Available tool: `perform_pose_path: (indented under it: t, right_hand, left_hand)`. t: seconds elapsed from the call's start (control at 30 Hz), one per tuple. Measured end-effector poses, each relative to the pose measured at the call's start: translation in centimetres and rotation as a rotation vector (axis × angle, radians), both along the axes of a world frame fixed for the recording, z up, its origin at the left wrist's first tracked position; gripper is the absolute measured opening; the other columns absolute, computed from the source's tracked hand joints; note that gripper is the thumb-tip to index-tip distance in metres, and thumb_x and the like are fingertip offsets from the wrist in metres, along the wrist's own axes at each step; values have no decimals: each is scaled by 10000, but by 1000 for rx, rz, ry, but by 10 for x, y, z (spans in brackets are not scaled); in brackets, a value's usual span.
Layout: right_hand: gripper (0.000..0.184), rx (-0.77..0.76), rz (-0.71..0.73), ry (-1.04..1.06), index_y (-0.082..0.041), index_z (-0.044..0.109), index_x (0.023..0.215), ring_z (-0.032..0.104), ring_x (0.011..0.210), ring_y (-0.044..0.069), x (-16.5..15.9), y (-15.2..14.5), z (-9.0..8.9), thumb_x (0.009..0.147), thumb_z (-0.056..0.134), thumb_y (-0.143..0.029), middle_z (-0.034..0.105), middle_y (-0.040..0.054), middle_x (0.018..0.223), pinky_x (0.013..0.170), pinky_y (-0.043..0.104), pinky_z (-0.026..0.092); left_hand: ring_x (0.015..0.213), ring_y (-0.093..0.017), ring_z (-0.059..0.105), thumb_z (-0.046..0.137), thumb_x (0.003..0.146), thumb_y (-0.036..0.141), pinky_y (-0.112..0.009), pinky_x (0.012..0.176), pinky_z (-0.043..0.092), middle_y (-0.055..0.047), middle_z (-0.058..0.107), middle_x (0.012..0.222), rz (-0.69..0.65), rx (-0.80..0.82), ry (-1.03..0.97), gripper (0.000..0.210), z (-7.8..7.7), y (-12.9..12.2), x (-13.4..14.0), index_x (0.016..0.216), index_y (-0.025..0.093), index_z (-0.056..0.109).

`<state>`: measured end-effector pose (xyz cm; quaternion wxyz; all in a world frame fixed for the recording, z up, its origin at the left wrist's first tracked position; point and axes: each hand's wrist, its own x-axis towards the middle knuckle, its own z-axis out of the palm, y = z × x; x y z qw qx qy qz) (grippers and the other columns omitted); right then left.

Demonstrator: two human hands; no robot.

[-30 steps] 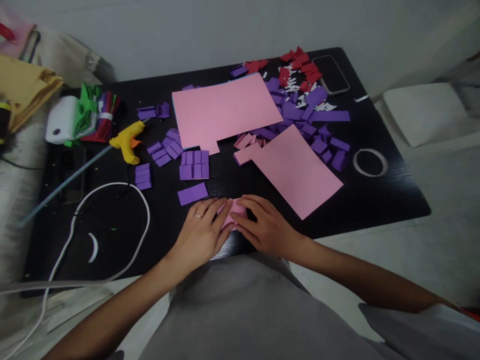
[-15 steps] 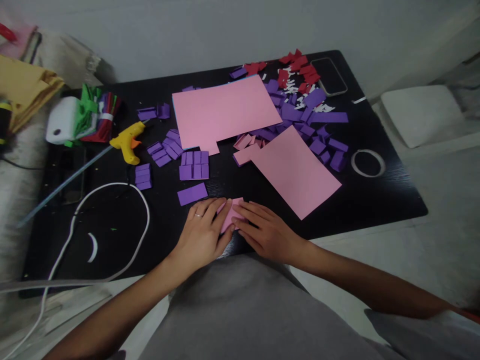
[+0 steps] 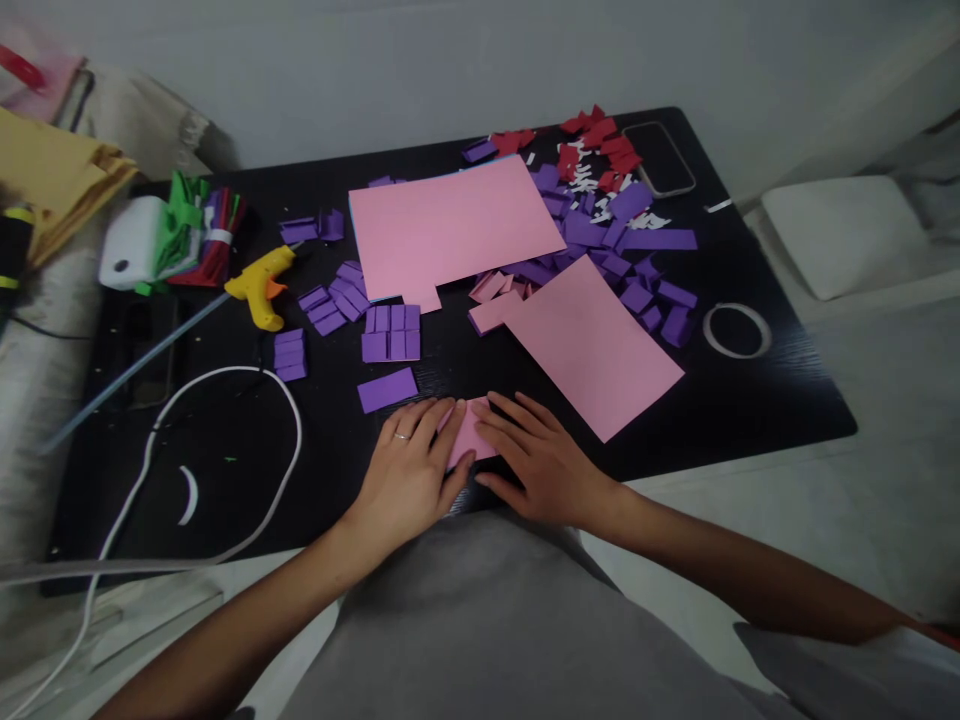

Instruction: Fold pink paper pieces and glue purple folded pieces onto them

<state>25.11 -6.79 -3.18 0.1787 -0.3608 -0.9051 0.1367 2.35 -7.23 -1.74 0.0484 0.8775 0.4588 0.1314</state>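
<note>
A small pink piece of paper (image 3: 470, 438) lies on the black table near its front edge, between my hands. My left hand (image 3: 412, 455) rests flat on its left part, fingers extended and the thumb pointing right. From the other side, my right hand (image 3: 547, 455) lies over its right edge with the fingers spread. Both hands hide parts of the paper, so any fold beneath them cannot be seen. A flat purple strip (image 3: 387, 390) is just beyond my left hand. Past my right hand lies a large pink sheet (image 3: 596, 350), turned at an angle.
Folded purple pieces (image 3: 391, 333) and another pink sheet (image 3: 457, 225) lie farther back. At left are a yellow glue gun (image 3: 262, 287) and a looped white cable (image 3: 296, 440). Red scraps (image 3: 619, 150), a tape ring (image 3: 737, 330) and a clear phone case (image 3: 660, 157) are at right.
My right hand's fingers have spread and shifted slightly right, uncovering more of the small pink paper. My left hand stays on it. The whole view has moved slightly.
</note>
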Motion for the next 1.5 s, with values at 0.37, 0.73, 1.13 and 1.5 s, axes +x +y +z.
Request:
perform_pose_path:
  t: [0.37, 0.73, 1.13, 1.5]
  right_hand:
    - [509, 12, -148, 35, -204, 566, 1481, 484, 1471, 358, -1, 3, 0, 1023, 606, -424, 680, 63, 1451, 1213, 592, 398]
    - [429, 65, -135, 47, -168, 595, 1451, 465, 1503, 321, -3, 11, -1, 1050, 557, -314, 591, 114, 1545, 1211, 543, 431]
    - [272, -17, -300, 75, -222, 748, 1215, 500, 1444, 372, -14, 15, -2, 1012, 619, -349, 577, 147, 1543, 1090, 590, 508]
    - [354, -45, -277, 33, -228, 718, 1299, 441, 1483, 417, 0, 10, 5, 979, 673, -373, 538, 171, 1565, 1114, 668, 473]
  left_hand:
    - [1269, -374, 589, 576, 1014, 343, -533, 1064, 482, -207, 657, 1390, -8, 14, 36, 525, 0, -2, 0, 1452, 53, 570]
    - [1266, -369, 594, 586, 1003, 312, -525, 1068, 482, -209, 666, 1375, 0, 37, 19, 488, 0, -2, 3, 1405, 37, 604]
    - [1294, -375, 588, 566, 1016, 325, -543, 1066, 485, -198, 654, 1406, 22, 0, 9, 500, -2, -3, 2, 1460, 95, 573]
    - [1290, -372, 585, 574, 1007, 295, -540, 1078, 481, -209, 654, 1402, 22, 24, 10, 517, -2, -5, 4, 1458, 43, 562]
